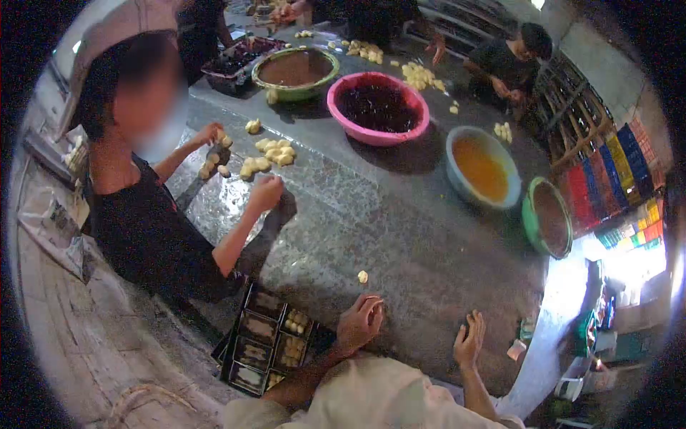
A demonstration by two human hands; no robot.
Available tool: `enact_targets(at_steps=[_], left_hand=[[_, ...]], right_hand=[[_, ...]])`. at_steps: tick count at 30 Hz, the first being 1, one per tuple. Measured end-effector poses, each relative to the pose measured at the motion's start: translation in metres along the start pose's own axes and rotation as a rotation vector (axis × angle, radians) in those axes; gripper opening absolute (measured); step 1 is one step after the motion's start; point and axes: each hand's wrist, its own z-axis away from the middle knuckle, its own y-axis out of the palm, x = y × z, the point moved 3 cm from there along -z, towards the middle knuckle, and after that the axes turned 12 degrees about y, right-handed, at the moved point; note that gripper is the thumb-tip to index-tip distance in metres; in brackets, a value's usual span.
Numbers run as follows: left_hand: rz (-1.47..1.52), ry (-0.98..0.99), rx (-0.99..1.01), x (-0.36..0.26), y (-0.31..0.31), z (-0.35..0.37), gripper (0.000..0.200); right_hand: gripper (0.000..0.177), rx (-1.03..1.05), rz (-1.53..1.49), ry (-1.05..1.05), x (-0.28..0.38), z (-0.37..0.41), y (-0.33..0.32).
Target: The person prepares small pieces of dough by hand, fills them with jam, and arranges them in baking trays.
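My left hand (359,323) is at the near side of the grey work table (429,264), its fingers curled inward. A pale edge shows at the fingertips, but I cannot make out what is held. Just beyond it lies one small cream-coloured lump of dough (363,277). My right hand (469,340) rests near the table's front edge, fingers stretched out and holding nothing. To the left of my left hand is a black divided tray (270,342), with small pale dough pieces in some compartments.
A pink basin (421,121) of dark filling, a green basin (263,86) of brown filling, a blue basin (457,175) with orange contents and another green basin (530,218) stand across the table. At left, a co-worker (153,222) handles dough pieces (275,151). Other people work at the far side.
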Motion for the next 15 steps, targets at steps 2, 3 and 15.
enact_targets(at_steps=[2, 3, 15], left_hand=[[-0.008, -0.003, -0.012, 0.007, 0.006, 0.002, 0.022], [-0.017, 0.004, -0.024, 0.006, 0.004, -0.002, 0.022], [-0.176, -0.112, -0.144, 0.063, -0.019, -0.099, 0.020]], right_hand=[[0.032, 0.004, 0.001, 0.011, -0.003, 0.000, 0.000], [0.032, -0.004, -0.008, -0.001, -0.004, 0.000, 0.001], [0.034, 0.088, -0.012, 0.077, -0.004, -0.007, -0.006]])
